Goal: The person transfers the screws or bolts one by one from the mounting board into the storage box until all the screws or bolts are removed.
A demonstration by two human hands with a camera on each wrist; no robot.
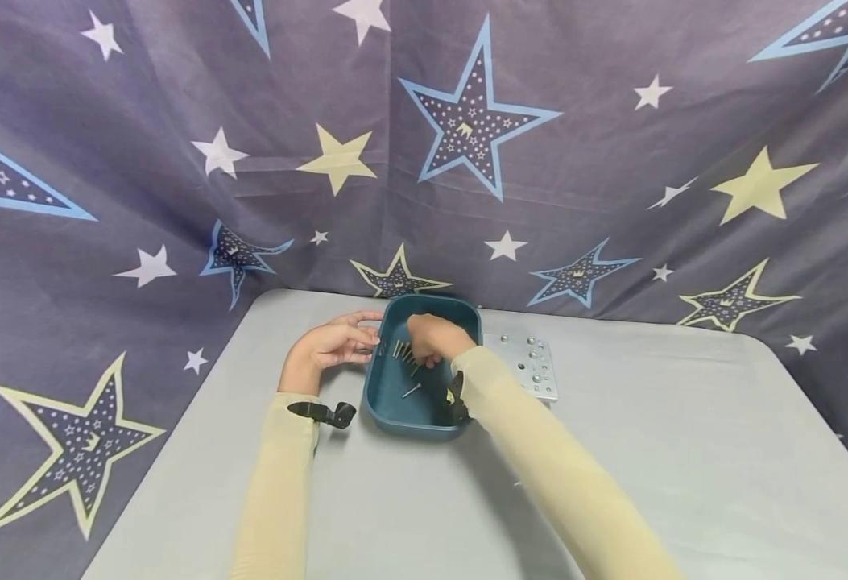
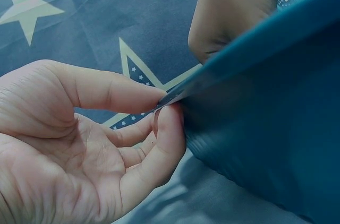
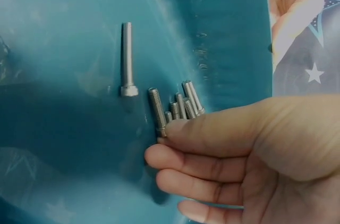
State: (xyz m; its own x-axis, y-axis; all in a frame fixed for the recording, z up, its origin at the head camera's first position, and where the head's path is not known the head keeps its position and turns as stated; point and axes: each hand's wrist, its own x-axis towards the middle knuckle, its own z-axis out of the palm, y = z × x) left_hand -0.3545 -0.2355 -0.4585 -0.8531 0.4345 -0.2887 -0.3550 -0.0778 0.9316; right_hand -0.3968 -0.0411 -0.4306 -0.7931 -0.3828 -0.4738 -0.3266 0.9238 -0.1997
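A deep teal plastic bin point(image 1: 412, 430) stands near the back of the table. My left hand point(image 1: 332, 340) is at its left side; in the left wrist view the thumb and finger pinch the bin's rim point(image 2: 234, 49). My right hand point(image 1: 434, 338) reaches down inside the bin. In the right wrist view its thumb and index finger pinch the head end of a silver bolt point(image 3: 155, 107). Several more bolts point(image 3: 191, 96) lie in a row beside the thumb, partly hidden by it. A single longer bolt point(image 3: 127, 59) lies apart on the bin floor.
A silver metal plate point(image 1: 521, 370) with holes and round studs lies right of the bin, partly behind the right arm. On the grey table point(image 1: 684, 451), a tiny light piece point(image 1: 518, 484) lies near the right forearm. A star-patterned curtain point(image 1: 597, 177) hangs behind the table.
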